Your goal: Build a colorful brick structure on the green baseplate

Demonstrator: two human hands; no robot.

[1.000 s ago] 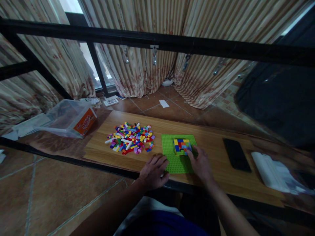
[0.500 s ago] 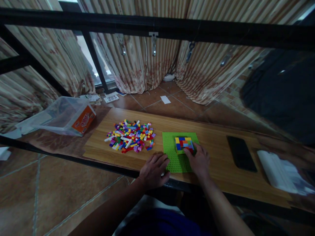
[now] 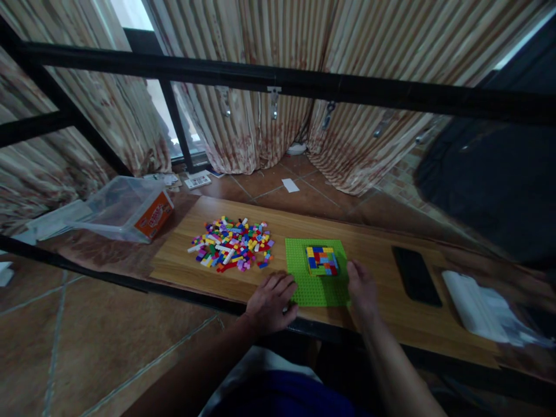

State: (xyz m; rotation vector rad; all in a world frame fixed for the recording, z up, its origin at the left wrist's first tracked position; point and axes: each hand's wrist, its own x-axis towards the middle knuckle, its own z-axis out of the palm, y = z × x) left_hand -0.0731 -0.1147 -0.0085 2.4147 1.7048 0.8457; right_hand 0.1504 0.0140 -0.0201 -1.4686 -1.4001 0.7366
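A green baseplate lies on the wooden board, and a low block of multicoloured toy bricks sits on it, right of its middle. My left hand rests at the plate's front left corner, its fingers loosely bent and touching the edge, the thumb apart from them. Just beyond the plate's right edge is my right hand, off the brick block. Its fingers are smeared and partly turned away, so whether they pinch anything is hidden. Left of the plate spreads a pile of loose bricks.
A clear plastic bin with an orange label stands at the far left. On the right of the wooden board lie a black phone and a white packet. A dark metal bar crosses above, before striped curtains.
My right hand has come off the brick block and moved right, to the plate's edge. My left hand has stayed in place. The camera view has tilted slightly up.
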